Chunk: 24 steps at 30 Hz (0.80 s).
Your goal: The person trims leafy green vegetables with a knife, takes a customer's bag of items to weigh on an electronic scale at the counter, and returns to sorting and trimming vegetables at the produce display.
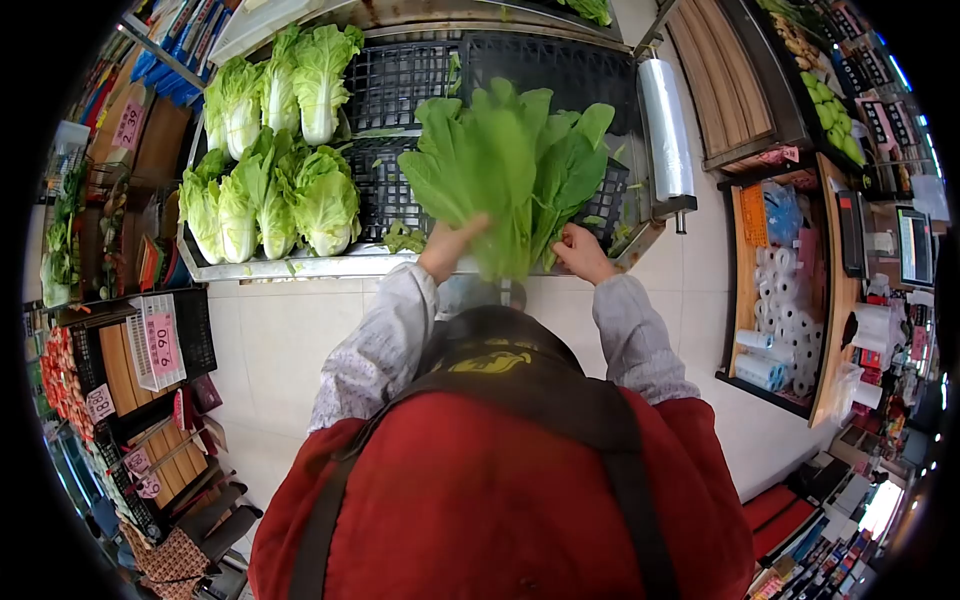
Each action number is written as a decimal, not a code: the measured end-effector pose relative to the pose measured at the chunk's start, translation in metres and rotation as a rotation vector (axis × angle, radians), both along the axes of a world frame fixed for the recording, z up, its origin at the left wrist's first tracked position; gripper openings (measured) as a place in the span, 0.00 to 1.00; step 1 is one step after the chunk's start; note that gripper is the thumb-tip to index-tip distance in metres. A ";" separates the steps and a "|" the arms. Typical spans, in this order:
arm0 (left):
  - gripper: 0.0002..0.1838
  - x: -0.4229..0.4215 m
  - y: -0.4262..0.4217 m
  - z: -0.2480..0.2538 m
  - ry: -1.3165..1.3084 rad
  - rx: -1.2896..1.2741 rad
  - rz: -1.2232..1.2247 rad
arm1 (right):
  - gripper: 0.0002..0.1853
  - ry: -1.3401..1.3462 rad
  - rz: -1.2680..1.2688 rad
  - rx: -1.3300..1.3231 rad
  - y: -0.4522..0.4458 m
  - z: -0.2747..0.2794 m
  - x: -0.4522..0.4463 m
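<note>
A blurred bunch of leafy greens [500, 160] with broad leaves and pale stems stands upright over the front of the crate stand. My left hand [452, 248] is closed around its left side, the thumb lying across the leaves. Beside it on the right are more leafy greens [570, 165], partly hidden behind the bunch. My right hand [583, 253] is closed in a pinch at the lower stems of these greens. Several Chinese cabbages [328, 200] stand in two rows to the left of my hands.
Black plastic crates [400, 85] line the metal-edged stand [300, 268], with leaf scraps [403, 238] near its front. A roll of clear film [668, 130] is mounted at the right end. Further right, a wooden shelf unit [840, 300] holds rolls of bags [785, 290].
</note>
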<state>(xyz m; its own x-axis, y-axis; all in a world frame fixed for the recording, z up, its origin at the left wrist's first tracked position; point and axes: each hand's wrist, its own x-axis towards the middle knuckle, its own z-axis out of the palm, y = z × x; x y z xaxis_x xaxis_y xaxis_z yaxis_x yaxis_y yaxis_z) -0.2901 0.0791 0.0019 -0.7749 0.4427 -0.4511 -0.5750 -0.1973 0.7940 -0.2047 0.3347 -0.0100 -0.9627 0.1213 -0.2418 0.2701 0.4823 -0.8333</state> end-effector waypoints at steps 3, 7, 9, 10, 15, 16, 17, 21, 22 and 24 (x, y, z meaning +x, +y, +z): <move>0.24 0.001 -0.005 -0.005 0.046 -0.093 0.018 | 0.13 -0.170 0.091 0.121 0.010 -0.012 -0.007; 0.25 0.005 -0.009 0.011 0.083 -0.197 0.039 | 0.14 -0.114 0.170 0.284 0.008 -0.008 -0.010; 0.25 0.008 -0.013 0.022 0.071 -0.354 -0.019 | 0.14 -0.143 0.106 0.258 0.004 0.023 -0.006; 0.25 0.008 -0.016 0.020 0.075 -0.360 -0.004 | 0.15 -0.169 0.042 0.236 0.003 0.037 -0.004; 0.26 0.011 -0.034 0.019 -0.017 -0.322 0.016 | 0.12 -0.097 0.066 0.047 0.039 0.036 0.018; 0.27 0.017 -0.032 0.019 0.003 -0.386 0.134 | 0.11 -0.132 0.059 -0.078 0.046 0.041 0.022; 0.29 0.020 -0.035 0.022 0.010 -0.400 0.158 | 0.10 -0.157 0.076 -0.100 0.050 0.043 0.025; 0.19 0.034 -0.048 0.001 0.334 -0.576 0.321 | 0.10 -0.182 0.096 -0.393 0.039 0.076 0.037; 0.17 0.041 -0.043 0.017 0.426 -0.624 0.309 | 0.11 -0.143 0.206 -0.447 0.031 0.086 0.036; 0.14 0.056 -0.024 0.058 0.505 -0.529 0.204 | 0.13 -0.377 0.219 -0.589 0.009 0.100 0.034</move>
<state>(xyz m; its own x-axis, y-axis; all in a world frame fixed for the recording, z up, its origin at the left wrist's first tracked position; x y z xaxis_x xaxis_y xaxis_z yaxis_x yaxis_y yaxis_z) -0.2338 0.0546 0.0602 -0.9870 0.0916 -0.1318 -0.1091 0.2196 0.9695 -0.1707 0.3437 0.0899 -0.7887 -0.3168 -0.5269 0.5383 0.0583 -0.8408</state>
